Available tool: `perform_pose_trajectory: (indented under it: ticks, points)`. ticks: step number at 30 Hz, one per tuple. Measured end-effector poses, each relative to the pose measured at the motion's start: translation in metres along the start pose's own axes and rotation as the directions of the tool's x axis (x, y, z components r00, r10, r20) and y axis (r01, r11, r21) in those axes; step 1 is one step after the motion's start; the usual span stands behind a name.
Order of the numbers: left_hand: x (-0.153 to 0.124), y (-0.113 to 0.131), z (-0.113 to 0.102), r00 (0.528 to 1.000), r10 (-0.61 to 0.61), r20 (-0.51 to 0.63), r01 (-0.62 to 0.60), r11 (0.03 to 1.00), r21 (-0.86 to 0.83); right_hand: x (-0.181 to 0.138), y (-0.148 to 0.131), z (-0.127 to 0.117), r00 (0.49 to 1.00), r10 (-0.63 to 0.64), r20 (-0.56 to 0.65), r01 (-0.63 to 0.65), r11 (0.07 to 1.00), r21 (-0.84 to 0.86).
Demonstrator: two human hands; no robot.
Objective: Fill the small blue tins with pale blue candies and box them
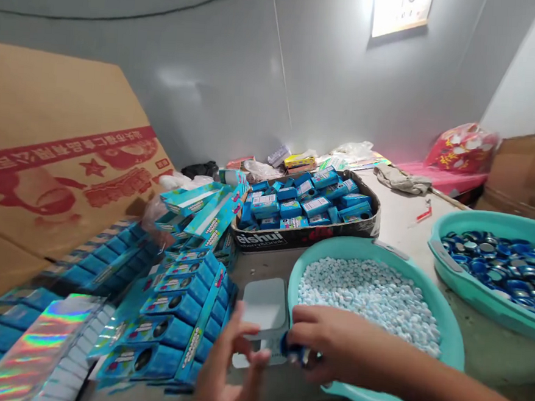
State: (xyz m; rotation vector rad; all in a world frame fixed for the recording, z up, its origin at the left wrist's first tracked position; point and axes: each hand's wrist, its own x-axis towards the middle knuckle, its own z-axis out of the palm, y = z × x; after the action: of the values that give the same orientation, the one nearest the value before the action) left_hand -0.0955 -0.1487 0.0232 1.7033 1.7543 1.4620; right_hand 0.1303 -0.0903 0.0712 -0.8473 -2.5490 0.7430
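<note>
My right hand (331, 342) reaches in from the lower right and pinches a small round blue tin (294, 352) at the near rim of a teal basin (450, 341) full of small white tablets (371, 293). My left hand (230, 369) is just left of it, fingers spread and blurred, holding nothing I can see. Both hands hover over a small grey-white digital scale (264, 304). Left of the scale stand rows of blue display boxes (172, 316).
A cardboard tray (265, 238) with several small blue boxes sits behind the basin. A second teal basin (442, 252) at the right holds blue round lids. A large brown carton (46, 148) stands at the left. Holographic cards (32, 349) lie at lower left. Bags and cloth clutter the wall.
</note>
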Motion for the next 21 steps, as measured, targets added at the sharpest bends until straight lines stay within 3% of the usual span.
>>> perform_pose_trajectory:
  ticks: [2,4,10,16,21]
  points:
    - [0.001,0.014,0.014,0.969,-0.026,0.246,0.051,0.994,-0.097,0.004,-0.001,0.012,1.000,-0.017,0.009,0.017,0.997,-0.071]
    - [0.001,0.021,0.020,0.930,-0.078,0.359,0.144,0.976,-0.163,0.002,0.006,0.016,0.999,0.009,-0.031,-0.012,0.993,-0.120]
    - [-0.003,0.014,0.033,0.840,-0.284,0.462,0.447,0.845,-0.293,0.000,0.024,0.031,0.999,-0.045,0.004,0.044,0.963,-0.266]
    - [-0.001,-0.006,0.050,0.730,-0.232,0.643,0.590,0.687,-0.423,-0.006,0.032,0.047,0.992,-0.124,0.007,0.119,0.940,-0.321]
    - [-0.014,-0.009,0.054,0.738,-0.395,0.548,0.644,0.654,-0.396,-0.014,0.034,0.043,0.964,-0.264,-0.033,0.251,0.942,-0.223]
